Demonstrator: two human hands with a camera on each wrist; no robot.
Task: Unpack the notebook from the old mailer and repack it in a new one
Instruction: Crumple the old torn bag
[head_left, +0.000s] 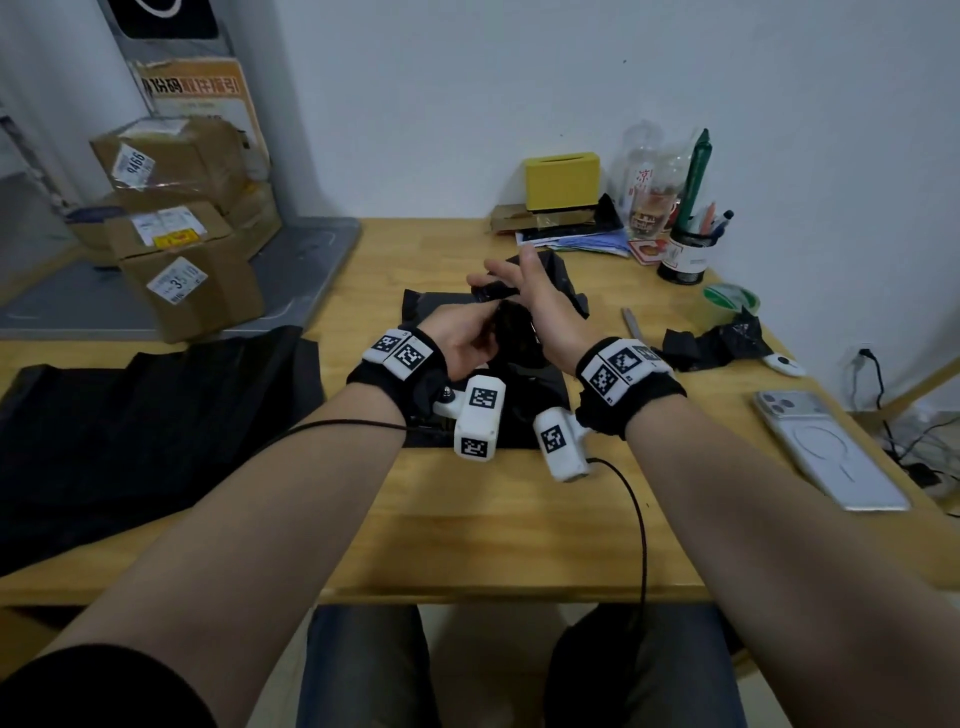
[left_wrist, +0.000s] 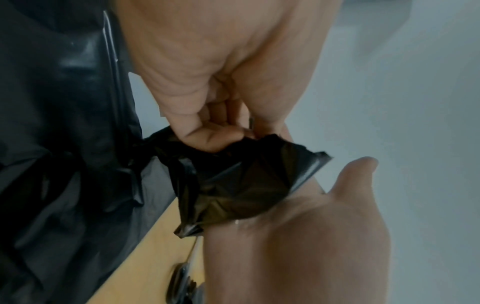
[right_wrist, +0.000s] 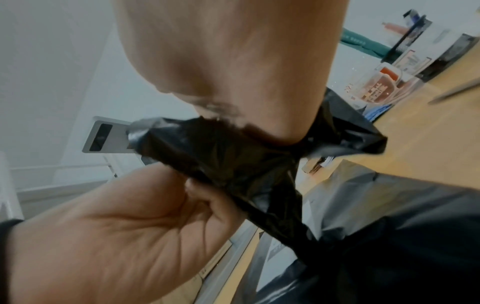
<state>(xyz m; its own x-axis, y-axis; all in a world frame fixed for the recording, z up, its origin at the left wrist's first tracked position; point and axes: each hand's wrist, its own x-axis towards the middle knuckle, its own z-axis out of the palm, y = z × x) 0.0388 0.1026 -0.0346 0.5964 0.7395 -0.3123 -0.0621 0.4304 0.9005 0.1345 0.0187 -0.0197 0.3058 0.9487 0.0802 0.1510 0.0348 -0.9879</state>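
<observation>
My left hand (head_left: 465, 338) has its fingers curled tight around a twisted strand of the black mailer (head_left: 524, 332), pinching the plastic up off the surface (head_left: 519, 530). My right hand (head_left: 535, 306) is just beside it, fingers stretched out fairly straight, with a loose flap of that same black plastic lying across the palm; whether the thumb clamps it, I can't tell. From the left wrist view the flap (left_wrist: 246, 185) bunches between both hands, crumpled and glossy. The rest of the mailer lies flat in the middle of the surface under my wrists. The notebook itself I can't make out; nothing shows through the black film. A stack of flat black mailers (head_left: 156, 415) lies to my left on the surface. To my right there's a phone (head_left: 826, 447) face down, torn black scraps (head_left: 711, 343), and a roll of green tape (head_left: 730, 301) behind them.
</observation>
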